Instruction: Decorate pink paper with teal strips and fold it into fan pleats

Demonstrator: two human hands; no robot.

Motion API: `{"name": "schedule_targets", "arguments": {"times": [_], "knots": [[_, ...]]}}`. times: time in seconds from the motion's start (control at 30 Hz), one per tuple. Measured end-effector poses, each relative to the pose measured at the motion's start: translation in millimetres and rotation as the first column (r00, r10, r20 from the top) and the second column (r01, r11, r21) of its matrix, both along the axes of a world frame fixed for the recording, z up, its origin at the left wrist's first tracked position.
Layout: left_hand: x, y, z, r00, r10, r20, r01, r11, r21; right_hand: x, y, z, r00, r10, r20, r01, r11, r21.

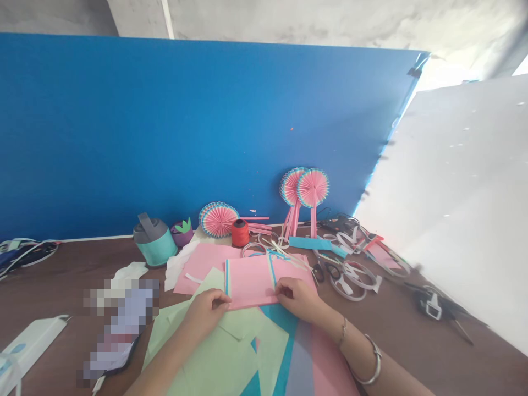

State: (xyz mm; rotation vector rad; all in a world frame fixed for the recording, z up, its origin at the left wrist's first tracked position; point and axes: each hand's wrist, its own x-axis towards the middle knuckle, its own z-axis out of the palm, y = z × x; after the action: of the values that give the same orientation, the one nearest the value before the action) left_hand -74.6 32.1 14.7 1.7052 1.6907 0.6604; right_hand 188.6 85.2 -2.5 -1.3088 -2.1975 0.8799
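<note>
A pink paper rectangle [249, 279] with blue and cream strips along its left and right edges lies in front of me. My left hand [211, 306] pinches its lower left corner between thumb and fingers. At the lower right corner, my right hand [297, 297] grips the same sheet, fingers curled. Beneath it spread pale green sheets [206, 355], with blue paper [284, 355] and more pink paper [328, 357] to the right. A small blue and pink scrap [255, 345] rests on the green.
Pleated pink paper fans [313, 187] lean on the blue partition [185, 126]. Behind the sheet stands a red thread spool [240, 233]. Scissors [325, 268] and tape rolls [355, 278] lie right; a teal cup [154, 242] and a blurred phone [121, 330] are left.
</note>
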Motion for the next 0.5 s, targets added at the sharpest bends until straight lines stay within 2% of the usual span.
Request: {"name": "schedule_targets", "arguments": {"times": [0.27, 0.5], "knots": [[-0.3, 0.8, -1.6, 1.0, -0.001, 0.001, 0.001, 1.0, -0.014, -1.1, 1.3, -3.1, 1.0, 0.007, 0.021, -0.007, 1.0, 0.013], [-0.3, -0.1, -3.8, 0.999, -0.008, -0.034, 0.007, 1.0, -0.006, -3.3, -1.7, 1.8, 0.999, 0.003, 0.052, -0.004, 1.0, 0.02]]}}
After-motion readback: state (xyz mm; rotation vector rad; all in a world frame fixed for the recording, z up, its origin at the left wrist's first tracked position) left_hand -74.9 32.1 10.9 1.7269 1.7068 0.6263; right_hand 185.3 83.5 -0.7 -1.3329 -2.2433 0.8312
